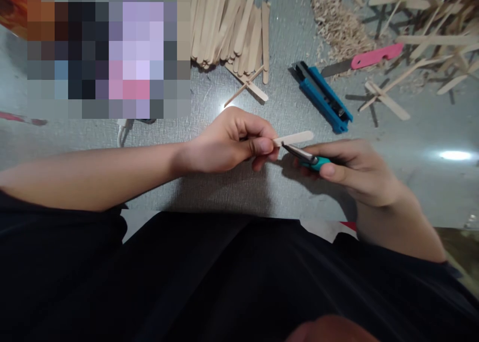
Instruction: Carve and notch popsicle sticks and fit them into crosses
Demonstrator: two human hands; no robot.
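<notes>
My left hand pinches a pale wooden craft stick between thumb and fingers. The stick's rounded end points to the right, while its other end is hidden in the hand. My right hand is closed around a teal-handled tool with a pointed metal end. Its dark tip lies at the stick's lower edge, close to my left fingertips. Whether it is a knife blade or a pair of jaws I cannot make out.
Beyond my hands lie a blue box cutter and a pink-handled knife. Wooden craft sticks are heaped at the back, beside wood shavings. Crossed-stick pieces stand at right. A white cable lies at left.
</notes>
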